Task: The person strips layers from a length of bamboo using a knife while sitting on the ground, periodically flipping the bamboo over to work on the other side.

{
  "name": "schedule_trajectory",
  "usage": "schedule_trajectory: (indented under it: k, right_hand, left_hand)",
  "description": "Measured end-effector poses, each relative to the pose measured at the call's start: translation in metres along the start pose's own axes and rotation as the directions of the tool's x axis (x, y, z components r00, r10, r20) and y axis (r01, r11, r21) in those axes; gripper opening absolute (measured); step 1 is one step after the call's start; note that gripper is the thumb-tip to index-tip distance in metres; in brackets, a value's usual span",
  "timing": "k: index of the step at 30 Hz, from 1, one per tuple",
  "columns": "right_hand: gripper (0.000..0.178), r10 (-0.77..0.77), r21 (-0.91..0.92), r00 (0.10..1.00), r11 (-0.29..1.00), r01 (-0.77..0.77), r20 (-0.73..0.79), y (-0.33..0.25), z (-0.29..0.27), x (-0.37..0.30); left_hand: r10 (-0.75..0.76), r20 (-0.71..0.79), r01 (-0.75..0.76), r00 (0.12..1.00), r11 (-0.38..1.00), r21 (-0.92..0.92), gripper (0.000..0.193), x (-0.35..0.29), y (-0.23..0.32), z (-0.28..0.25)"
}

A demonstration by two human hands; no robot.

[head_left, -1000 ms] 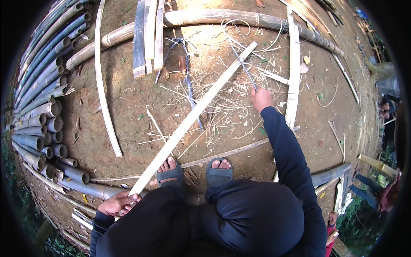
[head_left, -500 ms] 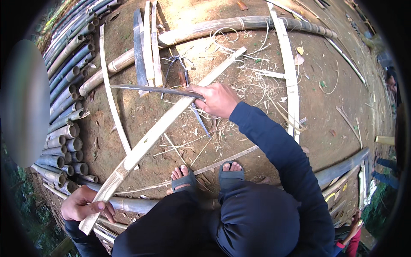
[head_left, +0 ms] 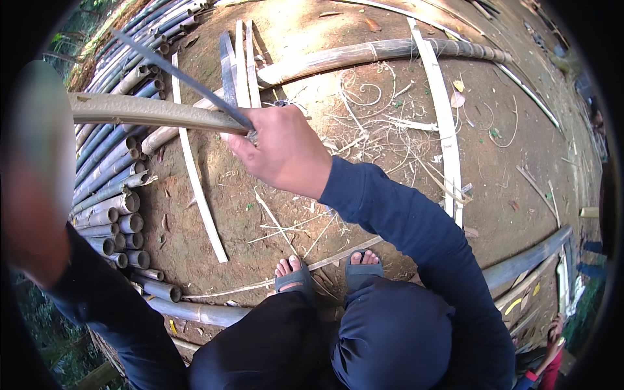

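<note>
My right hand is closed round the handle of a long, narrow-bladed knife. The dark blade points up and to the left. Close under it lies a split bamboo strip, held up off the ground and roughly level. One end of this strip meets my right hand at the knife; whether the fingers also grip it I cannot tell. Its other end runs into a blurred patch at the left rim. My left hand is raised there, its fingers lost in the blur.
Cut bamboo poles are stacked along the left. A thick bamboo pole lies across the back, with pale strips resting on it. Curled shavings litter the soil. Another pole lies near my sandalled feet. A person's hand shows at lower right.
The bamboo strip has swung from a steep diagonal to nearly level and moved left. My left hand has risen from low left to the left rim. The knife now points more upward.
</note>
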State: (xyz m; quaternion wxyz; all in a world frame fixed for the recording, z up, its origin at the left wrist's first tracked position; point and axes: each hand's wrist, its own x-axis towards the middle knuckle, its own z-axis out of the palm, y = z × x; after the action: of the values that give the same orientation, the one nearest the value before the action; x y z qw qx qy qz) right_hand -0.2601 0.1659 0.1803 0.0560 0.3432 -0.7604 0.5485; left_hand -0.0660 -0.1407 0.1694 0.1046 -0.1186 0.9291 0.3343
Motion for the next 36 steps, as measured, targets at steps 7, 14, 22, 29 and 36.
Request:
schedule_trajectory:
  k: [7,14,22,29,36]
  right_hand:
    - [0.043,0.137,0.101,0.979,0.987,-0.122,-0.152,0.024,-0.018,-0.037]
    - [0.050,0.347,0.349,0.880,0.908,-0.229,-0.324,0.021,-0.050,-0.123]
    - [0.063,0.593,-0.204,0.798,0.772,-0.602,-0.111,0.135,-0.016,-0.204]
    - [0.073,0.316,0.328,0.904,0.919,-0.217,-0.288,0.046,-0.055,-0.123]
    - [0.065,0.642,-0.229,0.753,0.718,-0.657,-0.146,0.156,-0.010,-0.197]
  left_hand:
    - [-0.260,0.160,0.163,0.952,0.875,0.455,0.066,-0.048,-0.055,0.285]
    - [-0.319,0.149,0.196,0.936,0.824,0.532,0.062,-0.079,-0.067,0.360]
    - [-0.303,0.144,0.182,0.942,0.824,0.537,0.058,-0.085,-0.074,0.358]
    - [-0.320,0.124,0.208,0.939,0.819,0.534,0.055,-0.082,-0.073,0.359]
    - [-0.311,0.138,0.193,0.940,0.821,0.537,0.052,-0.084,-0.061,0.382]
